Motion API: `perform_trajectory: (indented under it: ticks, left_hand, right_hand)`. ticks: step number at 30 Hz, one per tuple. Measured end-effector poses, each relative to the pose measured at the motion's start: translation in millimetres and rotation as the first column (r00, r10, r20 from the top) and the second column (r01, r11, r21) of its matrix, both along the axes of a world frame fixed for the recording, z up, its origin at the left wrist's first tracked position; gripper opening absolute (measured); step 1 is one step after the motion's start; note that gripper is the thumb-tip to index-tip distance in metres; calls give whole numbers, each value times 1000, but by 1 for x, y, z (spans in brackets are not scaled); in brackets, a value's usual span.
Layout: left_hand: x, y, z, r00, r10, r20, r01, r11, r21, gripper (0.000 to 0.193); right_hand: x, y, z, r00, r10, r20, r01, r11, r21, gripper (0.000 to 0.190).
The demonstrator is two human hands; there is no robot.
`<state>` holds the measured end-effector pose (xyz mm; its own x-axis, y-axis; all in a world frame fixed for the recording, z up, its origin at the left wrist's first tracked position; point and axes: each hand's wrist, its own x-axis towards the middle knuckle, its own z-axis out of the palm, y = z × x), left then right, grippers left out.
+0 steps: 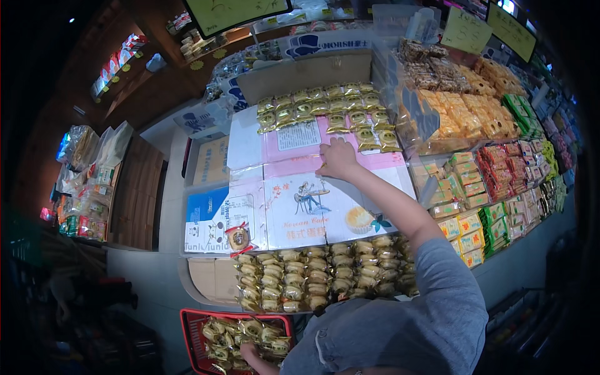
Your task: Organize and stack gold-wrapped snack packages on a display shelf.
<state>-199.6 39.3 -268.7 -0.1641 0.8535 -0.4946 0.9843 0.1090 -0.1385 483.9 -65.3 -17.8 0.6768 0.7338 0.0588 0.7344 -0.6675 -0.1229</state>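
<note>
My right hand (337,158) reaches over flattened printed cardboard (300,197), just below rows of gold-wrapped round cakes (304,110). Its fingers point towards the front edge of those rows; whether it holds a packet is hidden. Down at the lower left, my left hand (249,350) is in a red plastic basket (185,328) among more gold-wrapped cakes (253,330). Its fingertips are partly hidden, so its grip does not show. Between the cardboard and my body stand several upright rows of wrapped cakes (293,276). One cake in a red-edged wrapper (239,238) lies on the cardboard's left part.
Clear plastic bins hold orange-toned packaged snacks (450,112) at the right, with green, red and yellow packets (468,234) below them. A cardboard divider (314,77) stands behind the far rows. Handwritten price signs (466,30) rise at the back. A wooden display unit (136,187) stands left.
</note>
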Motion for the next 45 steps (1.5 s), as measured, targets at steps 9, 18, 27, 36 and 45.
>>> perform_trajectory:
  ticks: [9,18,27,36,45]
  left_hand:
    - [21,-4,18,992,113,53,-116,992,57,45]
    - [-25,-1,-12,973,55,223,-72,995,68,47]
    - [14,-9,85,574,720,391,-372,654,-658,28]
    - [44,-13,112,867,126,482,29,953,-301,19]
    - [8,-28,144,672,166,721,-92,986,-140,16]
  right_hand:
    - [41,-21,-55,927,-12,375,-40,991,130,29]
    - [46,-17,-52,904,-69,423,-30,974,223,34]
    - [-39,-56,-17,987,66,147,-135,832,538,29]
    - [-133,-108,-27,947,308,-89,-174,728,663,11]
    - [-143,-134,-20,969,213,-121,-72,718,692,7]
